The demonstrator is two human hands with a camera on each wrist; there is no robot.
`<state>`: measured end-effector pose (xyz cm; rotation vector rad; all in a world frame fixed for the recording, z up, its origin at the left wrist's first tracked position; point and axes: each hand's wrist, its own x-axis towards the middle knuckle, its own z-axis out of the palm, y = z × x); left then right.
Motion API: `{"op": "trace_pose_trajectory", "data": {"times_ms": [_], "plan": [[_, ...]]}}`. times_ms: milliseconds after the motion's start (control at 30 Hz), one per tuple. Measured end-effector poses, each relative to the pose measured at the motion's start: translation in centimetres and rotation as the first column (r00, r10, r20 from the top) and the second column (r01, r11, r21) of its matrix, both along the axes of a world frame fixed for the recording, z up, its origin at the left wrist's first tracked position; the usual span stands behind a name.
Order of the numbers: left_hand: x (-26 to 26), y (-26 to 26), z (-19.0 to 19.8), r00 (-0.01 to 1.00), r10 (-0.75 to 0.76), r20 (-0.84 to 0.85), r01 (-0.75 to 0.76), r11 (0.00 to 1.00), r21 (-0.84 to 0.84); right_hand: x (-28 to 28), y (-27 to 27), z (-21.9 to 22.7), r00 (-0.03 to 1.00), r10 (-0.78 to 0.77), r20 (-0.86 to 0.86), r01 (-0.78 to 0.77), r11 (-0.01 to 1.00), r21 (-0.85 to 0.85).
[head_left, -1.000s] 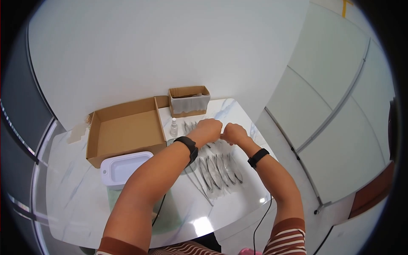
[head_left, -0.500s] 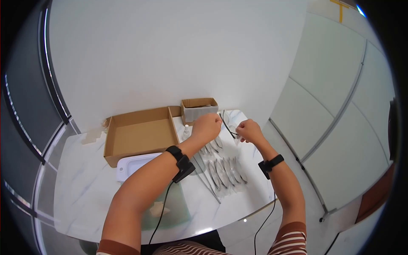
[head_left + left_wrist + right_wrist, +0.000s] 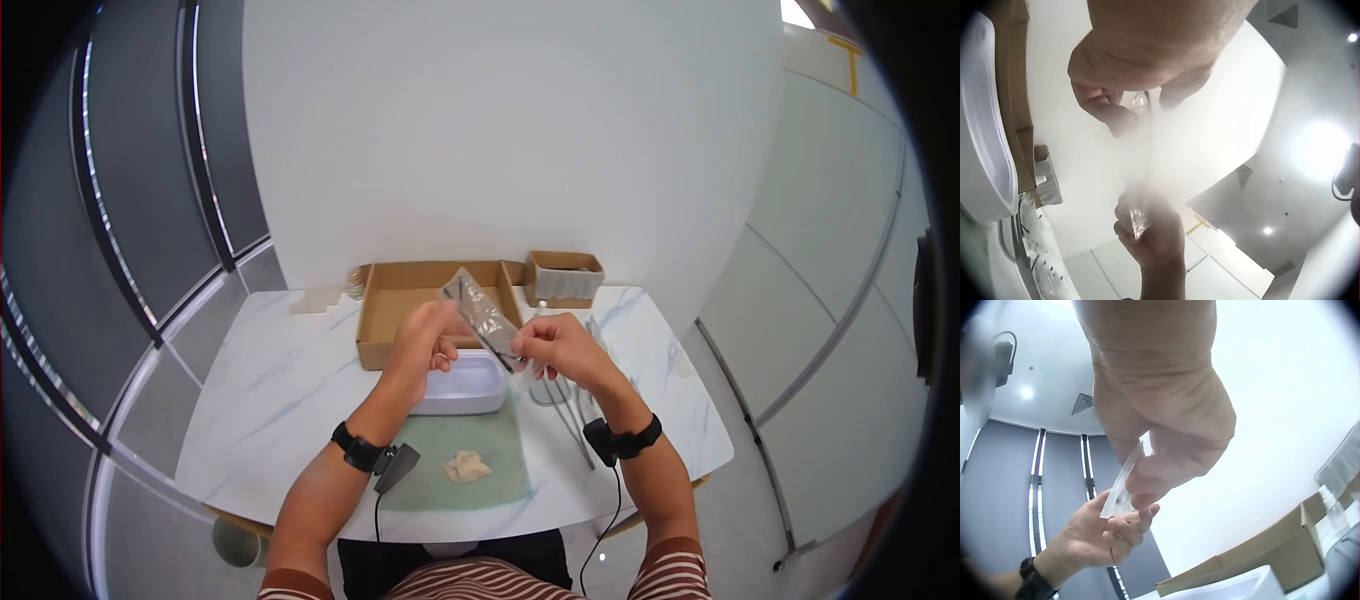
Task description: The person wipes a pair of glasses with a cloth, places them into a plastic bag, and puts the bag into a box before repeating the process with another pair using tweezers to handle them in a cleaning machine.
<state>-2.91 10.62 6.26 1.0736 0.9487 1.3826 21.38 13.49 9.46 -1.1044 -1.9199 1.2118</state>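
A clear plastic bag [image 3: 482,318] with a thin dark item along it hangs tilted above the white tub [image 3: 462,390]. My right hand [image 3: 570,350] pinches its lower right end. My left hand [image 3: 420,345] is at the bag's other side, thumb and fingers apart. From the right wrist, the left hand [image 3: 1100,534] shows spread fingers just behind the bag [image 3: 1117,490], while the right hand [image 3: 1166,431] grips it. The left wrist view has the left hand [image 3: 1141,62] with a gap between thumb and fingers, and the right hand [image 3: 1157,237] below.
Behind the tub lies an open cardboard box [image 3: 440,275]; a smaller box [image 3: 565,280] stands to its right, near a spray bottle [image 3: 542,308]. A beige cloth [image 3: 466,467] rests on a green mat [image 3: 420,490]. Thin metal rods [image 3: 572,425] lie right of the mat.
The head view has swung left. Both hands have moved from above the rows of bagged items to above the tub, and the bag is now plainly visible in the right hand. The left fingers have spread.
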Motion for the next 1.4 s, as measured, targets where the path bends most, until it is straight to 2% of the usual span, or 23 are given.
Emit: {"op": "trace_pose_trajectory", "data": {"times_ms": [133,233,367,567,700,800,867,900,967,1167,1300,1333,1400], "plan": [[-4.2,-2.4,-4.0,0.994,0.064,0.087,-0.063,0.998,-0.009,-4.9,-0.6,-2.2,0.99,0.139,0.024,-0.138,0.99,-0.035],[-6.5,-4.0,-5.5,0.961,0.186,0.202,-0.181,0.983,-0.043,-7.6,-1.4,-3.6,0.989,0.077,-0.124,-0.082,0.996,-0.038],[-8.5,-5.2,-6.1,0.883,0.327,0.337,-0.321,0.944,-0.076,-9.6,-2.1,-6.3,0.986,0.061,-0.158,-0.074,0.994,-0.077],[-9.1,-6.0,-6.5,0.879,0.308,0.364,-0.291,0.951,-0.104,-10.6,-2.1,-6.7,0.962,0.054,-0.266,-0.069,0.997,-0.045],[-8.9,-5.4,-6.5,0.889,0.294,0.351,-0.271,0.956,-0.115,-9.8,-2.2,-5.9,0.96,0.037,-0.278,-0.05,0.998,-0.043],[-8.6,-4.7,-6.5,0.889,0.317,0.329,-0.319,0.946,-0.05,-9.0,-2.5,-4.8,0.962,0.074,-0.261,-0.081,0.997,-0.016],[-8.2,-3.9,-6.0,0.878,0.407,0.253,-0.415,0.91,-0.025,-8.7,-2.5,-4.1,0.956,0.071,-0.286,-0.072,0.997,0.006],[-7.8,-3.7,-5.7,0.881,0.404,0.248,-0.412,0.911,-0.021,-8.5,-2.5,-3.7,0.954,0.068,-0.292,-0.069,0.998,0.007],[-7.1,-3.6,-5.1,0.925,0.366,0.105,-0.371,0.928,0.038,-8.1,-2.6,-3.1,0.937,0.064,-0.344,-0.062,0.998,0.019],[-6.7,-4.1,-6.5,0.964,0.263,-0.042,-0.262,0.965,0.012,-6.8,-2.1,-2.3,0.942,0.125,-0.312,-0.138,0.99,-0.019],[-9.8,-6.0,-7.8,0.943,0.317,-0.099,-0.323,0.945,-0.056,-7.5,-2.0,-3.0,0.964,0.15,-0.221,-0.167,0.984,-0.059],[-10.5,-6.3,-7.8,0.94,0.326,-0.101,-0.333,0.941,-0.064,-7.9,-2.1,-3.3,0.971,0.157,-0.182,-0.18,0.976,-0.119],[-12.1,-6.8,-8.1,0.921,0.321,-0.221,-0.349,0.931,-0.105,-8.6,-2.2,-4.2,0.974,0.177,-0.145,-0.202,0.961,-0.187]]}}
